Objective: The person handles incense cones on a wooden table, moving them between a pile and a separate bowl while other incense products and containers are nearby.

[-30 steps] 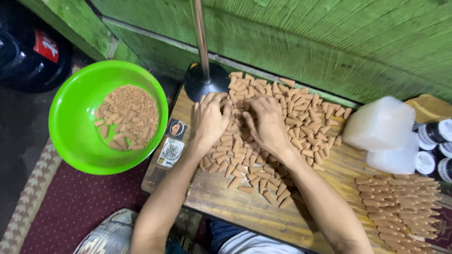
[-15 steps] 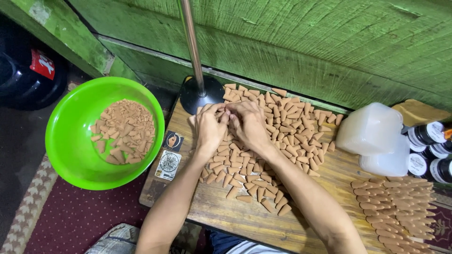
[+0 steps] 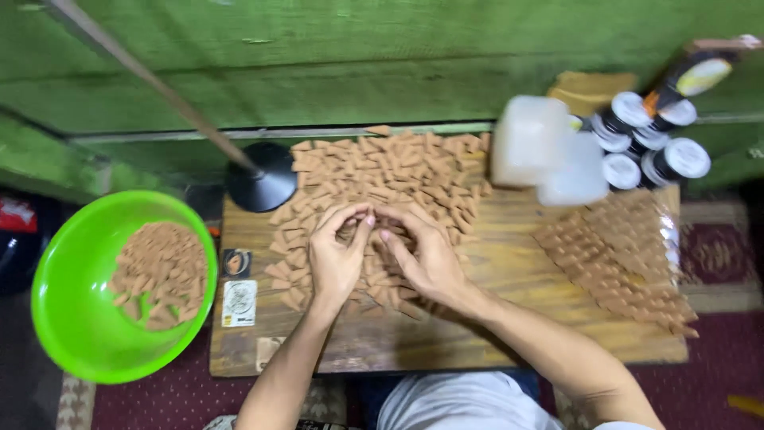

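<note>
Green boards backed the wooden counter point(image 3: 509, 318); your left hand point(image 3: 338, 255) and right hand point(image 3: 426, 259) cupped loosely over brown cones point(image 3: 382, 171) mid-counter, fingertips pinching some. Gentle gathering would've suited them.

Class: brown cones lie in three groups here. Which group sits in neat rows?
The group at the board's right end, beside the white tubs; the others are loose heaps.

Hands point(image 3: 382, 255) amid brown cones point(image 3: 390, 171)
</note>
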